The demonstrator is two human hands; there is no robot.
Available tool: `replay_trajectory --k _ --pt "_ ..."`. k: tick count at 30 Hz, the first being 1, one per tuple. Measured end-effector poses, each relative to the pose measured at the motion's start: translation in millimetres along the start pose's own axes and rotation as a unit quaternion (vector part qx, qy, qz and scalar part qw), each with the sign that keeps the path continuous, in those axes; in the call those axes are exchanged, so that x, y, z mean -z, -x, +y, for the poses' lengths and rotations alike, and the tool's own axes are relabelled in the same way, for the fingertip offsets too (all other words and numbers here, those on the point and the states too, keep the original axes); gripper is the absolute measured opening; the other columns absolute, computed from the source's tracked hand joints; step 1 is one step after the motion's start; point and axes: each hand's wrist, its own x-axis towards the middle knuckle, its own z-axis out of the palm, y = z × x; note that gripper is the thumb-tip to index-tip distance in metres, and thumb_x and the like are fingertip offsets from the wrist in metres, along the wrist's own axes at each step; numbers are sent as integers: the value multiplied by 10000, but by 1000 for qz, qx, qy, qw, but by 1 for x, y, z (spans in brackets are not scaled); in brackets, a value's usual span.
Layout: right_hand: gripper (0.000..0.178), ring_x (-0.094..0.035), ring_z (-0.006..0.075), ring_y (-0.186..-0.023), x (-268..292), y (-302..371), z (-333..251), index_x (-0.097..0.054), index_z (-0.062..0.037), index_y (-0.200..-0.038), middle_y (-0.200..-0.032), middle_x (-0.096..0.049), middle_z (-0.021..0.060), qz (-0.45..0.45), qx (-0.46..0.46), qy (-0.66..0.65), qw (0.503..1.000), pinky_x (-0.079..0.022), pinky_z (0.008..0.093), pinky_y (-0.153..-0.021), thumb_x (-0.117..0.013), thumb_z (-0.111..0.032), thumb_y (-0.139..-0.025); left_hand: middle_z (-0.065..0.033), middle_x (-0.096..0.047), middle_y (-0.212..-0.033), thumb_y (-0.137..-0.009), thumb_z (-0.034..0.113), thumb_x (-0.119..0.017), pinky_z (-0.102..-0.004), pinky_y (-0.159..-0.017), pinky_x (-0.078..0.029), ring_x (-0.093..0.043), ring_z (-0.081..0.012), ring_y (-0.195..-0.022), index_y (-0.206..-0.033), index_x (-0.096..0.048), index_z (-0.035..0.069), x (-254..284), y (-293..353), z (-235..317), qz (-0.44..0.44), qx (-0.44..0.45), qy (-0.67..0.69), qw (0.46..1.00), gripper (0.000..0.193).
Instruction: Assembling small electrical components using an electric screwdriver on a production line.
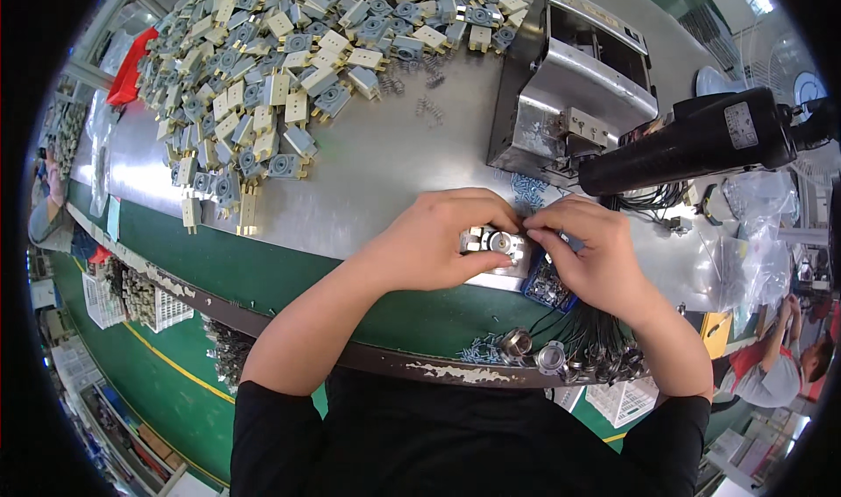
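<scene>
Close in front of me, my left hand (442,239) is closed around a small round metal fitting (501,243), thumb and fingers on either side of it. The fitting sits on a silvery metal block (495,281) at the bench edge. Just right of it, my right hand (591,243) is closed in a pinch, its fingertips beside the fitting; what they pinch is too small to make out. Beneath the right hand lies a blue tray (550,289) of small metal parts, partly covered. Small bluish screws (528,190) are heaped beyond the fingers.
A big pile of grey and cream plug-like parts (289,68) covers the far left bench, with loose springs (429,109) beside it. A metal machine (569,85) and black cylindrical tool (692,142) stand right. Round metal fittings with black wires (596,352) lie at the near edge.
</scene>
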Motion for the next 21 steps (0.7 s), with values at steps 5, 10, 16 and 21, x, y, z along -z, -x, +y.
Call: replay_trajectory --k 5,10,16,21 --pt "156 -757 268 -879 -1 -3 -3 -769 16 -955 -971 -771 148 -24 -18 -10 999 -604 353 -805 -760 83 -814 -149 -738 -1124 -770 100 -900 -407 -924 -567 -724 -329 -1055 -1017 -716 8 -2 3 -5 14 2 35 999 321" --pt "143 -761 276 -899 -1 -4 3 -778 8 -941 -1003 -775 148 -39 38 -6 999 -611 364 -793 -770 69 -813 -145 -720 -1139 -768 108 -906 -409 -909 -562 -719 -324 -1054 -971 -689 15 -1 3 -5 12 -5 18 1000 311" --pt "199 -768 272 -860 4 -6 -6 -773 24 -1011 -947 -776 147 -68 32 -12 997 -606 350 -789 -798 21 -813 -147 -721 -1138 -768 111 -903 -414 -906 -559 -713 -346 -1054 -976 -686 20 0 3 -5 10 -9 4 1000 314" --pt "189 -783 228 -855 -4 -9 -6 -742 33 -1029 -924 -775 137 -42 -65 -50 996 -604 321 -795 -792 18 -847 -144 -722 -1147 -760 118 -904 -425 -918 -556 -708 -356 -1060 -999 -689 23 -1 4 -4 13 3 3 1000 335"
